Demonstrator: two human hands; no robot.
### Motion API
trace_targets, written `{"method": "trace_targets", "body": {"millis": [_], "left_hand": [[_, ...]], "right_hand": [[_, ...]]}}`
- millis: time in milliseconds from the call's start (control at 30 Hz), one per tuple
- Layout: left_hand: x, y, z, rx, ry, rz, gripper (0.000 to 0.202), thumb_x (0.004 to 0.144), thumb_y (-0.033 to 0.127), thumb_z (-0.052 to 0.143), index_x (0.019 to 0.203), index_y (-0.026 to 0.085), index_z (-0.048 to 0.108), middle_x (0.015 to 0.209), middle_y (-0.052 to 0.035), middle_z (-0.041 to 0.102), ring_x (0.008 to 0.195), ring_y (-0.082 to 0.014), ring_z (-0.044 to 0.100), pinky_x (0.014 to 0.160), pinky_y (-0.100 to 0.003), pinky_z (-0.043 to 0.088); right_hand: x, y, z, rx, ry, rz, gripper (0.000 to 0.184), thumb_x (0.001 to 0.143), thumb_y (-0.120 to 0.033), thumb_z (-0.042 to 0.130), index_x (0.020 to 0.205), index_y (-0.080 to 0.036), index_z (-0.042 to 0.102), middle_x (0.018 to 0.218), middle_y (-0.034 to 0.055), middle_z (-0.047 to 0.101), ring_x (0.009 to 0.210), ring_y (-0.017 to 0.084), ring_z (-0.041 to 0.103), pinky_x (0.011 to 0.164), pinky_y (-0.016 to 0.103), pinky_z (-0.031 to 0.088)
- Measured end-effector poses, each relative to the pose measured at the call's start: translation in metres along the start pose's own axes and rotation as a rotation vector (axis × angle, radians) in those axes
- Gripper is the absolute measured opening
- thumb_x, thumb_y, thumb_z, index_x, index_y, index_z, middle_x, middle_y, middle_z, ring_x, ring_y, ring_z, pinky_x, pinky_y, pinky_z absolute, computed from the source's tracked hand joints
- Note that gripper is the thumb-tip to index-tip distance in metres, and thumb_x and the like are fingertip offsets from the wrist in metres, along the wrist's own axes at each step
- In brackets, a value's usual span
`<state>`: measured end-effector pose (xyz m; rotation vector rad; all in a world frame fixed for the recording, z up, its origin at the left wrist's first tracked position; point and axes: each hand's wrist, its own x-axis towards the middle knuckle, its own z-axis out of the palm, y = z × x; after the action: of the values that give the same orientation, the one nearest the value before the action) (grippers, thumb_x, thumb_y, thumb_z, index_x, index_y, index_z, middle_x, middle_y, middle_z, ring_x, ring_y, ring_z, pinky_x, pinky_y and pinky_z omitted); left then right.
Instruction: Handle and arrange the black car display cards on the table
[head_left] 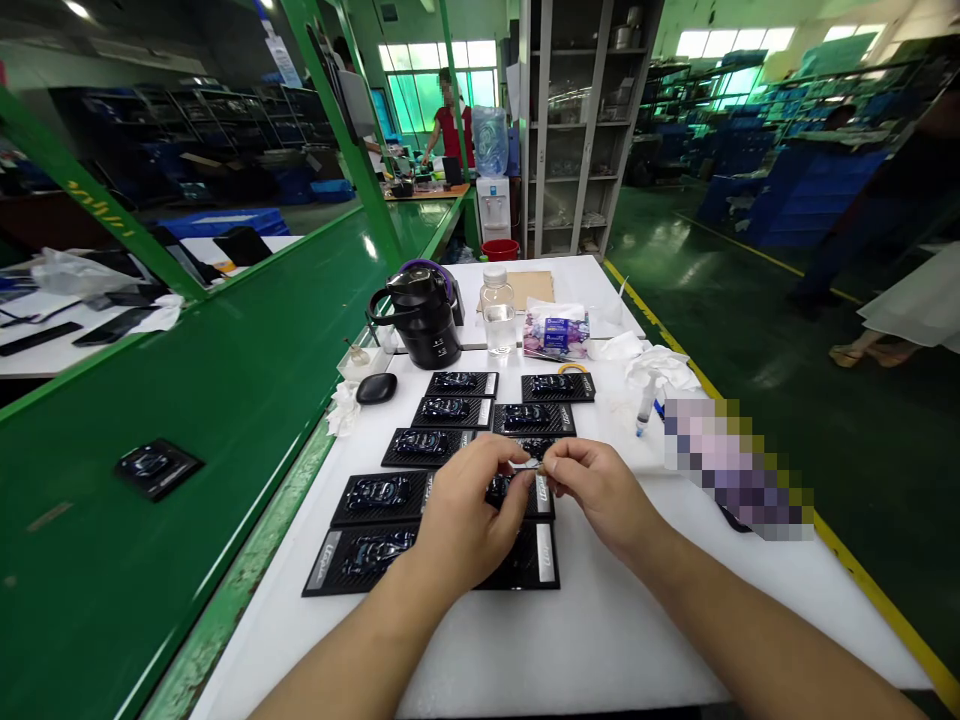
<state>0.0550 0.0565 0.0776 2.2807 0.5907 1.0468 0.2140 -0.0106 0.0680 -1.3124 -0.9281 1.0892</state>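
A small pale sliver of a part (527, 465), too tiny to identify, sits just above the centre of the frame, pinched between the fingertips of both hands. The left hand (469, 515) has its grip closed on one end and the right hand (596, 490) on the other, held close together over the work, likely to steady something so small. Directly beneath lie flat black rectangular trays with glossy dark inserts (379, 493), set in two staggered columns running up the white table (525, 640) (an orderly layout that keeps each within easy reach). Further up stand a black kettle-like jug (420, 315) and a clear plastic bottle (497, 310); a syringe-like applicator (645, 405) lies at right. One more tray (157, 466) rests on the green conveyor surface (187, 400) at left.
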Motion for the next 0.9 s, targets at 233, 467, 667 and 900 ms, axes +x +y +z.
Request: {"method": "trace_targets", "body": {"millis": [233,467,667,900], "left_hand": [[0.000,-0.006,0.002,0.116,0.077,0.251,0.014,0.086,0.008,0.064,0.093,0.020,0.063,0.086,-0.0002,0.070,0.078,-0.0145,0.063,0.073,-0.029,0.049],[0.007,0.003,-0.029,0.171,0.153,0.173,0.012,0.090,0.010,0.062,0.093,0.021,0.067,0.091,0.0008,0.074,0.084,-0.0140,0.068,0.078,-0.026,0.053],[-0.041,0.014,-0.070,0.146,0.031,-0.102,0.010,0.092,0.021,0.061,0.089,0.026,0.068,0.096,0.0013,0.073,0.088,-0.0164,0.068,0.079,-0.027,0.055],[-0.105,0.006,-0.043,0.158,0.051,-0.090,0.014,0.092,0.013,0.058,0.091,0.025,0.065,0.097,-0.0011,0.071,0.093,-0.0169,0.065,0.085,-0.032,0.053]], "right_hand": [[0.000,0.004,0.000,0.088,-0.085,0.018,0.018,0.079,-0.032,0.063,0.070,-0.016,0.061,0.066,-0.0015,0.052,0.068,0.014,0.045,0.068,0.031,0.038],[-0.022,-0.015,-0.007,-0.286,-0.220,-0.102,0.012,0.083,-0.027,0.062,0.091,-0.019,0.063,0.084,0.0017,0.061,0.078,0.018,0.054,0.074,0.034,0.045],[-0.071,0.006,-0.003,-0.891,-0.269,-0.240,0.050,0.077,-0.015,0.065,0.126,-0.019,0.056,0.127,0.0121,0.057,0.116,0.031,0.050,0.101,0.049,0.043],[-0.069,0.030,0.007,-0.877,-0.165,-0.298,0.049,0.077,-0.014,0.065,0.125,-0.018,0.054,0.119,0.0126,0.054,0.111,0.030,0.050,0.100,0.050,0.044]]}}
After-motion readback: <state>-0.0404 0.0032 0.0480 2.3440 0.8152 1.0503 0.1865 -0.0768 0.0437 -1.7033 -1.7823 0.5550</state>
